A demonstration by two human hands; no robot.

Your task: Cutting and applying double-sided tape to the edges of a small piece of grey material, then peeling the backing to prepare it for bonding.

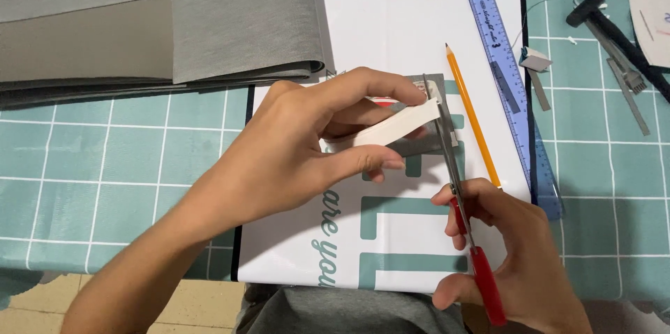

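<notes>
A: From the head view, what does each hand have?

B: The left hand (293,149) pinches a flat white strip of stiff sheet material (394,126) between thumb and fingers, holding it slightly raised over the middle of the surface. The grip is clenched on that strip. The right hand (513,257) holds a pair of red-handled scissors with steel blades (457,194), fingers through the loops, grasping them firmly.

A: Where do the blades meet the strip?

B: At its right end. The blades point away from the person and stand slightly parted, crossing the strip's end edge. I cannot tell whether they have bitten into it.

A: What lies underneath?

B: A large white rectangular printed sheet with big teal block letters and a dark edge (391,34). It rests on a teal cutting mat with a white grid (105,173). Under the strip there is a small grey card with a red-and-white patch (408,104), mostly hidden by the fingers.

A: And to the right?

B: A yellow wooden pencil (473,116) lies on the white sheet, just beside the scissors. Next to it is a long blue translucent plastic ruler (506,62), running down to the right hand.

A: Anything further off?

B: At upper left, a stack of folded grey fabric and leather-like panels (160,20). At upper right, dark metal tools (614,34) on the mat, well apart from the hands.
</notes>
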